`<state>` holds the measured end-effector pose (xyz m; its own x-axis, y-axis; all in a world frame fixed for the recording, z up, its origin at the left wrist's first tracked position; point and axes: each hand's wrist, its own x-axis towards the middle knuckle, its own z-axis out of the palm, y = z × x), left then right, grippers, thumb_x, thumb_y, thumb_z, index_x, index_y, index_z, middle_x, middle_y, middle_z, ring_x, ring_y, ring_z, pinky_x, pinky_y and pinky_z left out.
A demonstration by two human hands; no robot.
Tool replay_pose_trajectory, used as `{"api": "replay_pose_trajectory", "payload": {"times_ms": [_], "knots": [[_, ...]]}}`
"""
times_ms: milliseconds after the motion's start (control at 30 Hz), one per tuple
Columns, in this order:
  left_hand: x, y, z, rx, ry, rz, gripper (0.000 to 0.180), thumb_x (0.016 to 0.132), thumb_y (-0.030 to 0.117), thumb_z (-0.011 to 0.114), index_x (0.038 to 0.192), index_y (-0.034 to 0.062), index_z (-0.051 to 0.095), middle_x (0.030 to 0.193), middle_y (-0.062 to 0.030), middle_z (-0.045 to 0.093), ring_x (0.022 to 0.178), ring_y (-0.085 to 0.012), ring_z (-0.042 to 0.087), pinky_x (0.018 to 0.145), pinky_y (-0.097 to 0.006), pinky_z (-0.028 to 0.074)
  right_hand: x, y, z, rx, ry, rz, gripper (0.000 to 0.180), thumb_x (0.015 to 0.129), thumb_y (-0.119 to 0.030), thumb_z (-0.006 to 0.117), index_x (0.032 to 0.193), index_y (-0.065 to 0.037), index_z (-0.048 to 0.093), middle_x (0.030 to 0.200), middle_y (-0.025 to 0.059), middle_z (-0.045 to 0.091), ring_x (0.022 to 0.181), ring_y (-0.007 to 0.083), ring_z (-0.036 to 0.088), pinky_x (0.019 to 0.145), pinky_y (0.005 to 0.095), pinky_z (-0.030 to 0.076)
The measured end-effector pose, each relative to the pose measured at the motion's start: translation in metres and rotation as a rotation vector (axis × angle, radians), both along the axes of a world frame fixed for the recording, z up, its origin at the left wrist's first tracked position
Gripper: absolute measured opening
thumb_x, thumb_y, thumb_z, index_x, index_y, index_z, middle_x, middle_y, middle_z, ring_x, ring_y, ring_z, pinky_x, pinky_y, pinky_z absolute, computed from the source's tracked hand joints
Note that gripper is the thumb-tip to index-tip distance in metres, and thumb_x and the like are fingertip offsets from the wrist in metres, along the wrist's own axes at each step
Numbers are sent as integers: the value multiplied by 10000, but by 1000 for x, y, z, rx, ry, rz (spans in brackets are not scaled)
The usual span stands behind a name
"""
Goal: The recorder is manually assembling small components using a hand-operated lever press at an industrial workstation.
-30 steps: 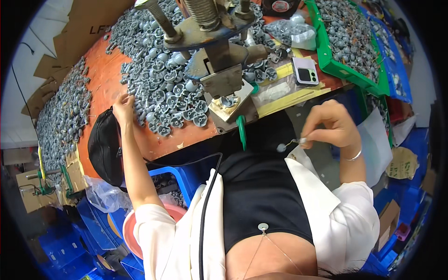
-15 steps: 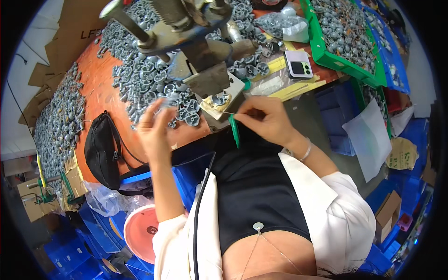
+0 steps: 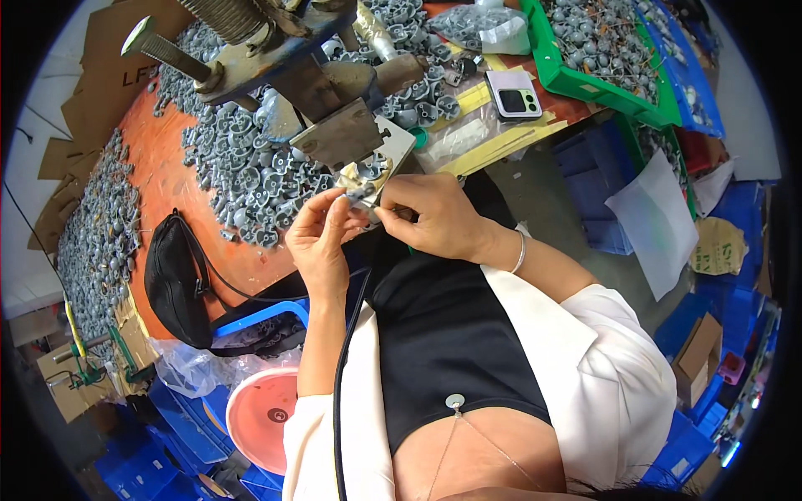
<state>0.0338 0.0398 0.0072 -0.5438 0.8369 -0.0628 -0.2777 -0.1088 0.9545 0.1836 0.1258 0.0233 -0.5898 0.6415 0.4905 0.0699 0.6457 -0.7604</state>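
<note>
Hands meet at the press base plate (image 3: 368,171), front edge of the orange worktop (image 3: 167,179). Left hand (image 3: 317,238): grip pinched on a small grey metal part (image 3: 351,194) right at the plate. Right hand (image 3: 430,217): fingers pressed together on the same spot; cannot tell what they hold. Heap of grey cast parts (image 3: 242,163) just behind the left hand. Black pouch (image 3: 171,284) on the worktop's near edge, phone (image 3: 514,93) beside the green tray (image 3: 585,83).
</note>
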Motion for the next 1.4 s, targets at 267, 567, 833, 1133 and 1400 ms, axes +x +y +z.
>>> {"api": "replay_pose_trajectory", "payload": {"times_ms": [267,567,833,1133,1400], "knots": [[16,3,3,133,146,-58,155,881,5,603,1021,-36,656,797,-60,607,657,-111,599,598,-211,491,1,5,-15,-515,48,98,122,865,-133,654,824,-21,629,716,34,660,505,63,521,451,234,388],[9,-9,11,274,779,41,87,784,-18,686,864,1,715,638,12,510,545,-87,484,526,-215,403,17,13,-12,-1391,221,371,137,896,-185,631,936,-60,590,696,-1,588,521,47,520,445,170,378],[15,-3,26,232,346,441,261,865,36,636,1120,-16,609,1036,-151,651,858,-194,652,829,-347,522,13,27,-6,-656,39,171,104,894,-105,623,928,-33,557,790,-16,550,669,45,516,611,204,440],[6,3,6,-123,834,-30,204,802,-23,684,1005,-34,664,863,-29,600,620,-37,513,530,-175,390,-7,24,-18,-647,11,193,176,869,-113,647,984,-23,550,682,-3,582,614,52,549,556,217,429],[-2,30,-12,-139,874,30,220,771,16,727,988,29,692,781,7,532,554,-35,389,481,-186,306,-20,19,-36,43,-287,-205,349,809,-158,653,1129,-64,551,599,54,615,563,252,616,518,359,450]]}}
